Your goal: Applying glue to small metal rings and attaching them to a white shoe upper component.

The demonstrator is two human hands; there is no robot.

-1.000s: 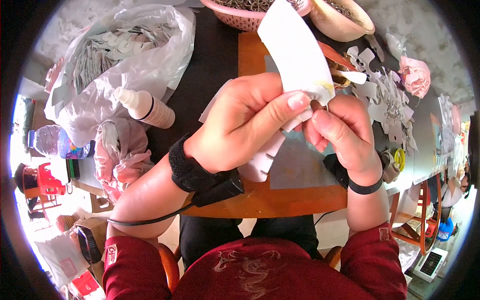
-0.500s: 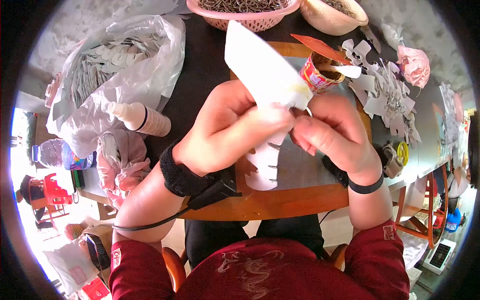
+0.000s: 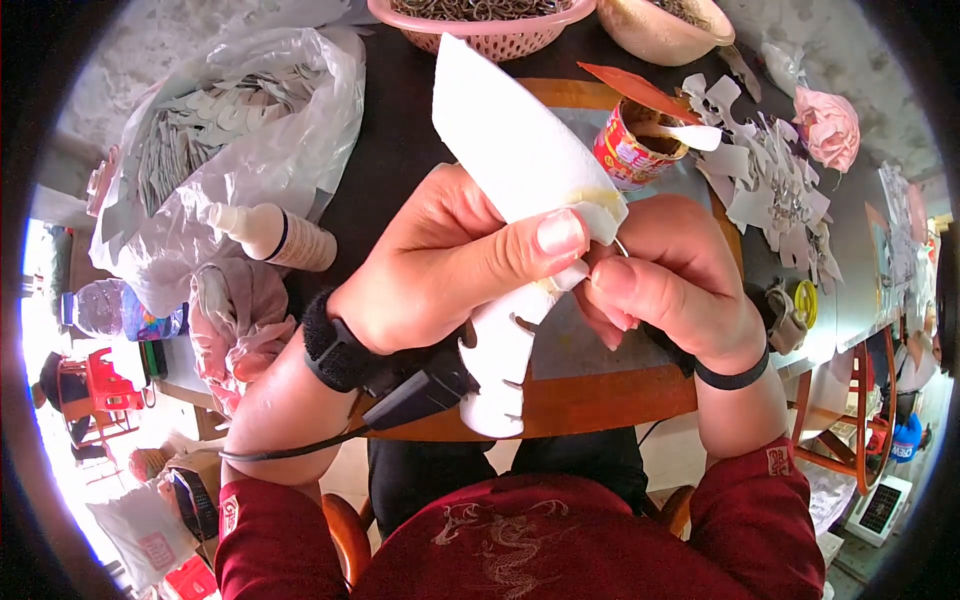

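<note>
My left hand (image 3: 440, 270) is closed around a white flexible sheet piece (image 3: 510, 130), thumb pressed on its middle. The sheet's broad end points up and away; its lower part, with a notched edge, hangs below the hand near the table's front edge. A yellowish smear marks the piece just above my thumb. Close beside it, my right hand (image 3: 670, 280) pinches a thin curved metal wire (image 3: 622, 246) between thumb and finger, at the sheet's right edge. Whether the wire passes through the sheet is hidden. Behind the hands stands a red patterned tub (image 3: 612, 150) with brown paste inside and a white spatula (image 3: 695, 135).
Cut white pieces (image 3: 765, 190) are heaped at right. A plastic bag (image 3: 335, 110) of similar pieces, a white bottle (image 3: 280, 235) and a crumpled cloth (image 3: 235, 310) lie left. A pink basket (image 3: 480, 35) of metal rings and a pale bowl (image 3: 665, 40) stand at the back.
My left hand has turned, so its thumb now shows on top of the sheet. The notched lower end has swung nearer and left. My right hand keeps its pinch.
</note>
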